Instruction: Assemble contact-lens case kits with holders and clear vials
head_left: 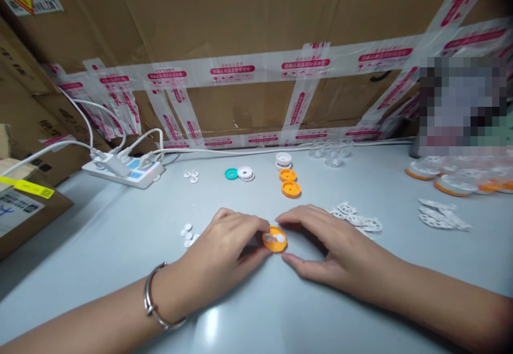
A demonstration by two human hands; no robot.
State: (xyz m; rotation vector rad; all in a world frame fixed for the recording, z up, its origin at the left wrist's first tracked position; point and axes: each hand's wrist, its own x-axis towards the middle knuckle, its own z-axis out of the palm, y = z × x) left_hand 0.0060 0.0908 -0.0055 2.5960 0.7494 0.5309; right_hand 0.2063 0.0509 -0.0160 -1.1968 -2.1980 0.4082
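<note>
An orange round plastic piece (276, 246) with small white parts in it is between my two hands, near the middle of the table. My left hand (226, 244) grips its left rim between thumb and fingers. On the other side, my right hand (334, 242) curves around the piece, thumb and fingers apart, with a narrow gap to the rim. Small white discs (187, 233) lie just left of my left hand, partly covered by it. White openwork plastic parts (355, 218) lie behind my right hand.
Orange rings (291, 189), a white ring (284, 158) and a teal ring (231, 174) lie farther back. Clear cups (334, 156) stand behind them. At right are assembled orange-based pieces (457, 185) and more white parts (441, 218). A power strip (140, 175) sits left, before a taped carton (248, 17).
</note>
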